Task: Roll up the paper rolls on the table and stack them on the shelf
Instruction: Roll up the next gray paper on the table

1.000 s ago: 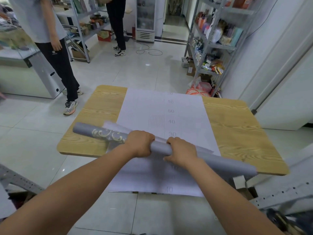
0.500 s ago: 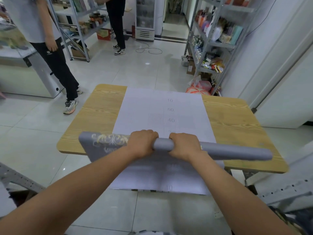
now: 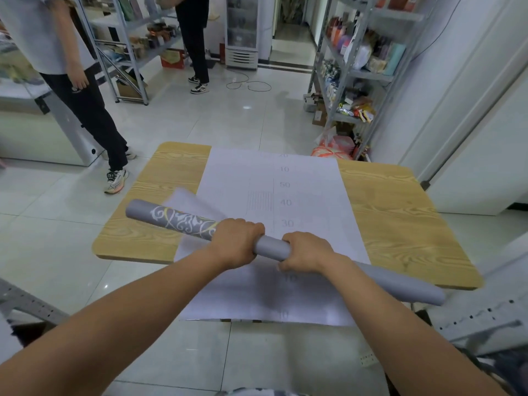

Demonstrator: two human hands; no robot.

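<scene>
head view: a person's left grip point(image 3: 238, 242) and right grip point(image 3: 305, 251) each curl tight around the middle of a long grey paper roll point(image 3: 271, 247) patterned with white and yellow scrolls. the roll is held slantwise over a white numbered sheet point(image 3: 285, 181) on a light wooden bench point(image 3: 400, 212). a loose pale flap point(image 3: 185, 201) hangs off the roll's far left end. a bystander in black trousers point(image 3: 91, 115) stands left of the bench, and a stocked metal shelf point(image 3: 354, 72) stands far right.

Both hands point(image 3: 237, 242) grip paper roll point(image 3: 271, 246)
</scene>
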